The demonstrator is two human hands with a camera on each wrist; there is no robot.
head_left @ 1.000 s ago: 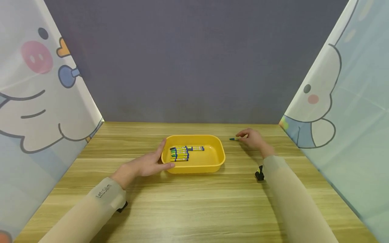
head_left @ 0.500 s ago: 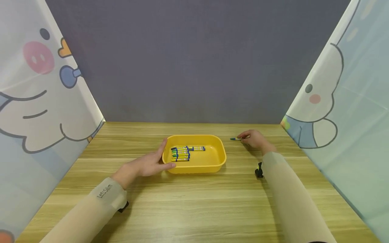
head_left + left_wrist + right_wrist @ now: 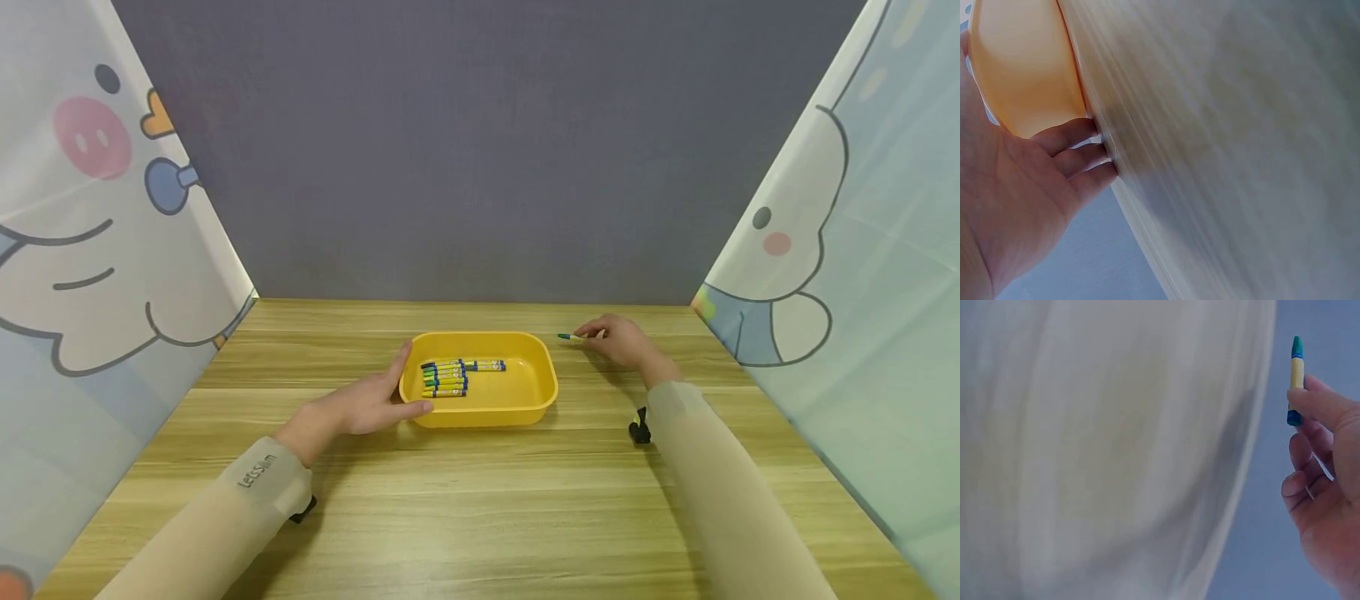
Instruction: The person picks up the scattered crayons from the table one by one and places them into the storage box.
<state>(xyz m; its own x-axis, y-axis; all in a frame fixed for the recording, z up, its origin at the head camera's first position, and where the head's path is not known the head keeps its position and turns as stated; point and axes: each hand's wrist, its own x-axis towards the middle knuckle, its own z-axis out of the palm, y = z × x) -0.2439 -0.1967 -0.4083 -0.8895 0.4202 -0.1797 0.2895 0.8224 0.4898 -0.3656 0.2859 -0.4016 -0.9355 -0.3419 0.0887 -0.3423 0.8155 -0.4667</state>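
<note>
A green crayon with a yellow wrapper and blue bands is pinched between the thumb and fingers of my right hand, right of the tray. In the right wrist view the crayon stands against the grey backdrop, its green tip pointing up. Yellow and shallow, the tray sits mid-table. My left hand spans the tray's left end, thumb straight along the front corner and fingers at the side. In the left wrist view several fairly straight fingers touch beside the tray wall.
Several crayons lie side by side in the tray's left half. A couple more crayons lie to their right, near the back wall. A wood-grain table runs back to a dark grey panel, with printed cartoon sheets at both sides.
My right hand has taken hold of the green crayon and moved it slightly left and up from where it lay. The left hand and the tray have stayed in place.
</note>
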